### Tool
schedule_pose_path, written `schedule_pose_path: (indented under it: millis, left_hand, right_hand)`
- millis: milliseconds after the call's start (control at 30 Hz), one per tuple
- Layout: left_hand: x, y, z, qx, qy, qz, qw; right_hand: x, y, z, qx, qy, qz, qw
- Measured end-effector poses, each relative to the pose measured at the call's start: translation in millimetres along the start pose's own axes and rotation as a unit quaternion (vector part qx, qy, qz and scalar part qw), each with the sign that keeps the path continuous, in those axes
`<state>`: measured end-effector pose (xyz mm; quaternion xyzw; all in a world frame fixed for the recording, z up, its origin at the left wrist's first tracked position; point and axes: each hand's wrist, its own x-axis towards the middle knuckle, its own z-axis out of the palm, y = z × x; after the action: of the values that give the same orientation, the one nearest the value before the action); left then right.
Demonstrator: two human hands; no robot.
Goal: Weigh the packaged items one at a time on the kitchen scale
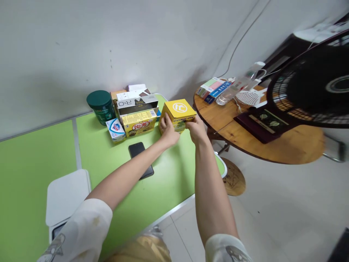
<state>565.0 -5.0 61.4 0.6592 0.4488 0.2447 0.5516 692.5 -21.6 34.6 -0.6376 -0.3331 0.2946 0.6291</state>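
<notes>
A yellow box [179, 109] with a white round logo on its top stands near the far right corner of the green table [169, 182]. My left hand [167, 130] grips its left side, fingers curled against the front. My right hand [196, 129] holds its right side, thumb along the front edge. Both arms reach out over the table. Whether the box rests on the table or is slightly raised, I cannot tell.
Left of the box stand a yellow snack carton [139, 123], a white-and-black box [137, 103], a small soap box [116, 130] and a dark green jar [101, 106]. A black phone [141, 159] lies nearer me, a white scale [67, 198] at left. A round wooden table [272, 138] and fan [313, 87] stand right.
</notes>
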Motion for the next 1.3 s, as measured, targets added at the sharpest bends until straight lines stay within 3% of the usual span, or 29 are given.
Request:
schedule_pose_path:
  millis: [233,467,600,633,733,800,900,967,1167,1300]
  left_hand:
    - [6,-8,-15.5,0.0,0.048,-0.014,0.999]
    - [-8,-9,-35.9,-0.038,0.02,-0.009,0.999]
    - [-63,-17,-69.6,-0.058,-0.045,-0.01,0.997]
    - [-84,-21,-79.6,-0.06,-0.065,-0.015,0.996]
    - [-148,-35,-111.2,-0.053,-0.128,-0.026,0.99]
    - [-185,-46,-133.6,-0.041,-0.14,-0.039,0.989]
    - [-230,-65,-168.2,-0.033,-0.071,-0.061,0.995]
    - [-254,-78,-191.4,-0.057,0.005,-0.066,0.996]
    - [-325,-115,-250.4,-0.179,0.233,-0.083,0.952]
    - [-355,-134,-271.2,-0.195,0.257,-0.126,0.938]
  right_hand:
    - [13,11,32,0.009,-0.017,0.005,1.0]
    - [-7,7,30,0.006,0.034,-0.009,0.999]
    - [-63,-14,24,0.0,0.103,-0.061,0.993]
    - [-83,-20,25,-0.002,0.083,-0.08,0.993]
    - [-148,-33,40,0.011,-0.074,-0.075,0.994]
    - [-184,-34,59,0.025,-0.185,-0.041,0.982]
    - [-219,-23,90,0.037,-0.317,0.014,0.947]
    - [-234,-14,108,0.039,-0.363,0.037,0.93]
    - [-269,0,140,0.048,-0.399,0.085,0.912]
    - [-288,4,154,0.037,-0.408,0.115,0.905]
